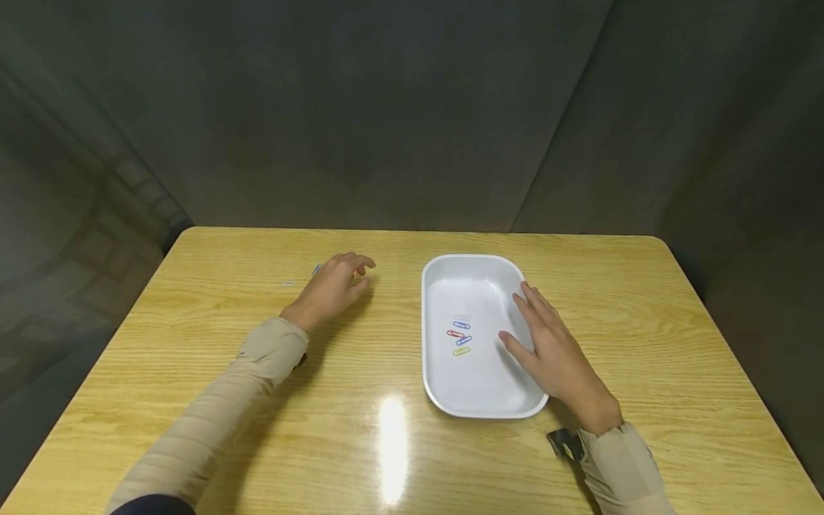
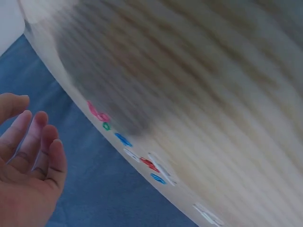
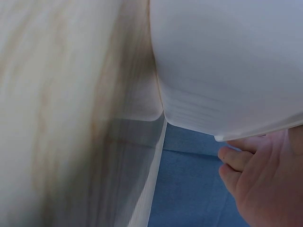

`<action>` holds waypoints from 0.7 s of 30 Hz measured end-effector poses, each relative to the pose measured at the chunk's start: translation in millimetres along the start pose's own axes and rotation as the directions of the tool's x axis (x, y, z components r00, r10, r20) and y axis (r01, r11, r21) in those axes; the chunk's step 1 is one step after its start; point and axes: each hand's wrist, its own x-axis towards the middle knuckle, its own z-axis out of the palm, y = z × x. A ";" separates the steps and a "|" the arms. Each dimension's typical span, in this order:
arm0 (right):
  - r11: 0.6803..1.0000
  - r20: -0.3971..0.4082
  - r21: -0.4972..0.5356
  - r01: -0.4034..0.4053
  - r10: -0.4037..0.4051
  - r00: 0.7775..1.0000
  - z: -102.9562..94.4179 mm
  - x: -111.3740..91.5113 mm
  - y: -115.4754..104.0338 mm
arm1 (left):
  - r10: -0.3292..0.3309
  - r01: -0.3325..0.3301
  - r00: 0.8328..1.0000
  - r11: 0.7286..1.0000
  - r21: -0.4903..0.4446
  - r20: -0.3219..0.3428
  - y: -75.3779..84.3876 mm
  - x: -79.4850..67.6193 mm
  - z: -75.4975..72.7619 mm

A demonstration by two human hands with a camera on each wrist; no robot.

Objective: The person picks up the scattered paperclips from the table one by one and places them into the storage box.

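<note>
My left hand (image 1: 331,287) hovers over the left part of the table, its fingers loosely bent and nothing visible between them. Paper clips lie beneath and beside it, among them a blue one (image 1: 317,270) and a white one (image 1: 289,283). The left wrist view shows more of this spread: a pink clip (image 2: 102,116), a red clip (image 2: 150,164) and several others. My right hand (image 1: 552,350) rests at the right rim of a white tray (image 1: 444,400), fingers extended, thumb over the inside. On the tray's floor lie a red clip (image 1: 455,334), a yellow clip (image 1: 461,351) and several more.
The tray stands right of centre on a light wooden table (image 1: 360,458). A dark grey curtain (image 1: 386,129) rises behind the table's far edge and along both sides. Light glares off the tabletop near the front.
</note>
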 end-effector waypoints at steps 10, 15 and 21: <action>1.000 0.006 0.000 -0.007 0.007 1.000 0.7 -0.5 -1.2 | 0.010 -0.010 1.000 0.999 0.043 0.008 -15.3 -4.3 -0.5; 1.000 0.008 0.001 -0.009 0.009 1.000 0.9 -1.1 -1.3 | -0.008 0.007 1.000 0.998 0.056 0.017 -20.4 -7.1 -1.1; 1.000 0.012 0.001 -0.012 0.012 1.000 1.1 -1.6 -1.4 | -0.050 0.047 0.998 0.996 0.076 0.035 -23.9 -8.6 -1.1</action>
